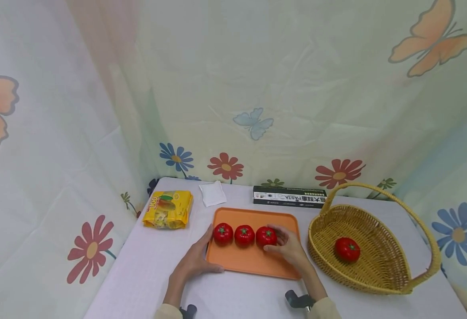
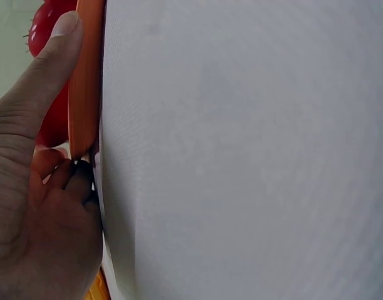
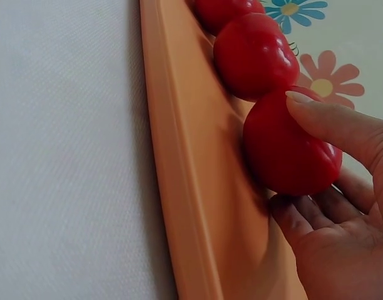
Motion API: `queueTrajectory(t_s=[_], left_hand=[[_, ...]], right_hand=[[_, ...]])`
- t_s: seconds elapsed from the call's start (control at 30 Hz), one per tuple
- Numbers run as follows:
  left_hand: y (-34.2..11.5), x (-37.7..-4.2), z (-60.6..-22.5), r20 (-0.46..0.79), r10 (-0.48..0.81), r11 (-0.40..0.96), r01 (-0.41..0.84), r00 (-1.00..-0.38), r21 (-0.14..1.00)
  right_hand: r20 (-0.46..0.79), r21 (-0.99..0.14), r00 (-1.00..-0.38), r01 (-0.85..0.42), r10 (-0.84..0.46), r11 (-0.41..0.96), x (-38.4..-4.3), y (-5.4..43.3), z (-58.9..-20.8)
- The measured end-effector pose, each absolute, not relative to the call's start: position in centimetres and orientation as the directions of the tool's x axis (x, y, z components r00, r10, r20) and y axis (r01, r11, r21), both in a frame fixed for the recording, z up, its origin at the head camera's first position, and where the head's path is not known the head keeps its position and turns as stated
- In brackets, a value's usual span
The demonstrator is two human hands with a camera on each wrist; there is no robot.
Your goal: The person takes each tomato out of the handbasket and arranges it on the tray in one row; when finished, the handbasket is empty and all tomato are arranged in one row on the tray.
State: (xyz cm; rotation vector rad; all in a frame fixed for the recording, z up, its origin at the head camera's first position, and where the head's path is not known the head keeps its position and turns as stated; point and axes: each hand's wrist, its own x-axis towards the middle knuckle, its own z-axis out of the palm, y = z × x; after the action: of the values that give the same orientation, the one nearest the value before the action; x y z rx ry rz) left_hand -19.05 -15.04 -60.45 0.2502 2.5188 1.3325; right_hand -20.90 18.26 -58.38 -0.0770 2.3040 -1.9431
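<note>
An orange tray [image 1: 257,262] lies on the table with three red tomatoes in a row: a left tomato [image 1: 223,234], a middle tomato [image 1: 244,235] and a right tomato [image 1: 266,237]. My right hand [image 1: 290,249] holds the right tomato; in the right wrist view its thumb lies on top and its fingers are low around the far side of the tomato [image 3: 285,147]. At the tray's left front corner, my left hand [image 1: 195,260] grips the edge. The left wrist view shows the thumb against the tray rim [image 2: 86,94], with the fingertips partly hidden behind it.
Right of the tray stands a wicker basket [image 1: 339,275] with a tall handle and another tomato [image 1: 347,249] inside. Behind the tray lie a black-and-white pasta box [image 1: 289,197] and a white packet [image 1: 212,194]. A yellow snack bag [image 1: 169,209] sits at left.
</note>
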Motion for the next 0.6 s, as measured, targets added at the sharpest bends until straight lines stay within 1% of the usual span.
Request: queueTrajectory(t_s=[0.23, 0.43, 0.6], left_hand=[[-15.03, -19.05, -60.38, -0.16, 0.283, 0.552, 0.024, -0.946, 0.834], [-15.01, -19.11, -60.45, -0.159, 0.287, 0.556, 0.029, -0.945, 0.831], [-15.0, -19.12, -60.51, -0.162, 0.283, 0.556, 0.025, -0.945, 0.831]], right_hand=[[-0.069, -0.971, -0.992, 0.043, -0.105, 0.234, -20.98, 18.04, -58.4], [-0.06, -0.971, -0.99, 0.029, -0.128, 0.236, -20.97, 18.09, -58.18], [-0.055, -0.98, -0.987, 0.024, -0.153, 0.197, -20.96, 18.25, -58.08]])
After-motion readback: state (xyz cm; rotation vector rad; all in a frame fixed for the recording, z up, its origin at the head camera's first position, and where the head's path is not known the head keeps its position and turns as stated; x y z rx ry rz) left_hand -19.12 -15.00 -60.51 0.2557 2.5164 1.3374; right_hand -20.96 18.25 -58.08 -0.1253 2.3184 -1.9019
